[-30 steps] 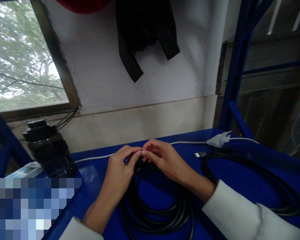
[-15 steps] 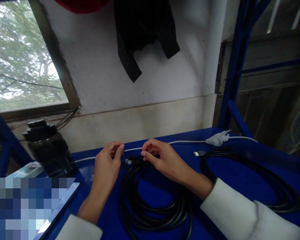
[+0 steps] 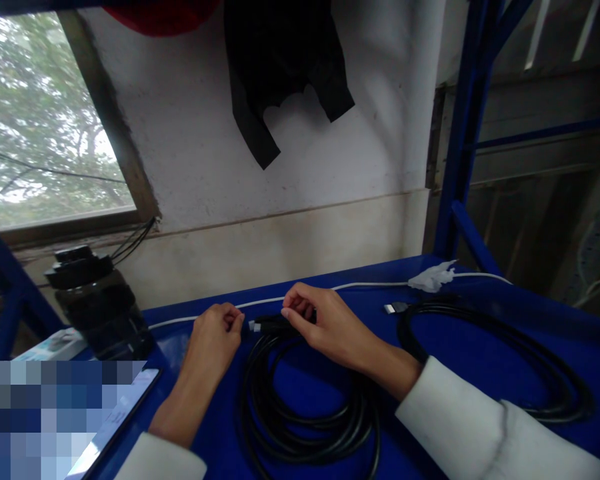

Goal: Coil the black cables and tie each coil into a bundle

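Observation:
My left hand is closed in a pinch just left of the metal plug of a coiled black cable. Whatever its fingertips hold, if anything, is too small to make out. Above the top of the coil, my right hand has thumb and forefinger pinched together, covering part of the cable ends. I cannot see what lies between those fingers. The coil rests in several loops on the blue table. A thin white cord runs behind both hands.
A second black cable with a USB plug lies looped at the right. Crumpled clear plastic wraps the white cord. At the left stand a dark bottle and a tablet-like screen, partly blurred out. A blue post rises at the back right.
My left hand has dropped slightly and turned more knuckles-up, its fingertips lower and farther from my right hand. My right hand has barely moved. The cables stay where they were.

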`<state>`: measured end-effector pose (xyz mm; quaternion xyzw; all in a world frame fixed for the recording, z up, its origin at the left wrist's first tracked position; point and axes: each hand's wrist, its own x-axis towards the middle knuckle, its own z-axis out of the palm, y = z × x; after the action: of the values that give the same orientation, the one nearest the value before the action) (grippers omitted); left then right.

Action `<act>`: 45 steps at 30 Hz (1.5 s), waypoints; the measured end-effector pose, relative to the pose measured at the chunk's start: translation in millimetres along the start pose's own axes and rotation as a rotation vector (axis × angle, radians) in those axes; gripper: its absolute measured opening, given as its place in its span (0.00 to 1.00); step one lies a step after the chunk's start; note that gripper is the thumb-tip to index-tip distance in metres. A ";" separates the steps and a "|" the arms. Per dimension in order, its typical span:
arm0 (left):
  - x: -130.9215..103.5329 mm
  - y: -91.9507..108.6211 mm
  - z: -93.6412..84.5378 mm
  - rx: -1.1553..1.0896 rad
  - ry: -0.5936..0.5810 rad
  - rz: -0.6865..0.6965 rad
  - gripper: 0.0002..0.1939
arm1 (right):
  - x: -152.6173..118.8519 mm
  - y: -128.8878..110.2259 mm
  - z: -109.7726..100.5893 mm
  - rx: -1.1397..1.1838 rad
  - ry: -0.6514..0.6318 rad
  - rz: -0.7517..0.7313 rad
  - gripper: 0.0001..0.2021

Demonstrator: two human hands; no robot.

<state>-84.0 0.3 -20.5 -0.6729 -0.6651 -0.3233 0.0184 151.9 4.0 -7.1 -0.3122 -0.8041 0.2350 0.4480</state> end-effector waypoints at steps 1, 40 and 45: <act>0.3 -1.7 1.2 0.024 -0.024 -0.022 0.08 | -0.1 0.1 0.1 -0.010 0.001 -0.010 0.02; -22.6 48.3 6.9 -0.391 -0.184 0.310 0.15 | -6.9 19.7 -4.9 -0.402 -0.193 -0.048 0.20; -23.9 47.6 4.0 -0.355 -0.222 0.318 0.14 | -8.4 27.0 -8.1 -0.412 -0.251 -0.052 0.26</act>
<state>-37.0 -24.5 -15.3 -0.7931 -0.4817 -0.3522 -0.1224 170.2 17.7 -25.7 -0.3444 -0.8922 0.0913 0.2776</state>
